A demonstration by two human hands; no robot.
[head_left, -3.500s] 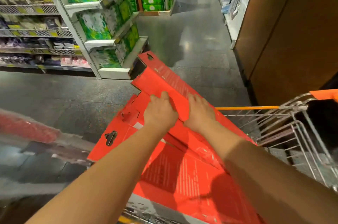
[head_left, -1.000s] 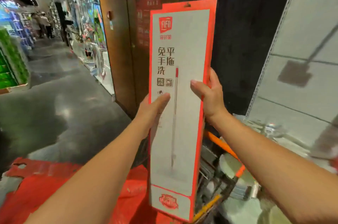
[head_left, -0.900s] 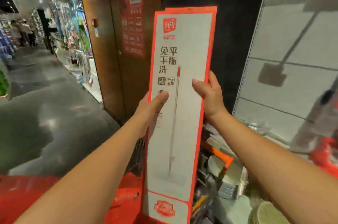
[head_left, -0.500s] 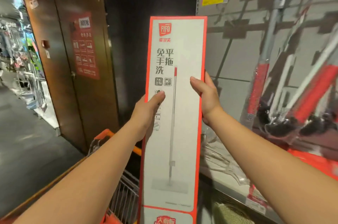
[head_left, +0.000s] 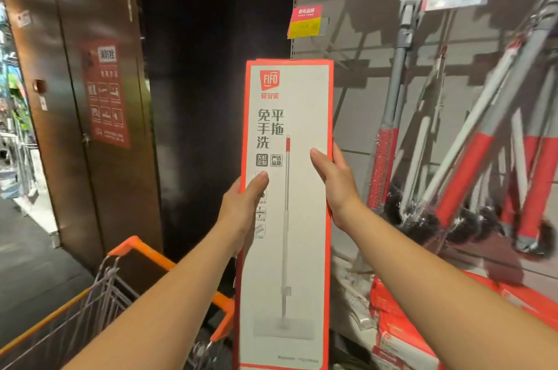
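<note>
Lifted clear of the shopping cart [head_left: 142,250], where it lay flat seconds ago, the mop box [head_left: 290,249] is now held upright at chest height, and the view has swung right from the aisle to a wall of cleaning tools.

Both hands clamp the carton by its long edges. The left hand [head_left: 241,209] lays its thumb on the printed front with the fingers hidden behind the left edge. The right hand [head_left: 335,185] does the same on the right edge, slightly higher.

The box's long axis runs straight up and down, its foot out of view below the frame. A stack of red boxes [head_left: 398,327] of the same kind lies low and to the right, on the shelf just beside the right forearm, so the right hand is the nearer one. Reaching that stack would likely mean tipping the carton over to lie flat.

Hanging mops [head_left: 471,164] lean across the shelf above the stack, their dark heads low enough to catch the carton's top end. A yellow price tag [head_left: 305,22] hangs above, and a brown door [head_left: 99,98] with a red notice stands to the left behind the cart.
</note>
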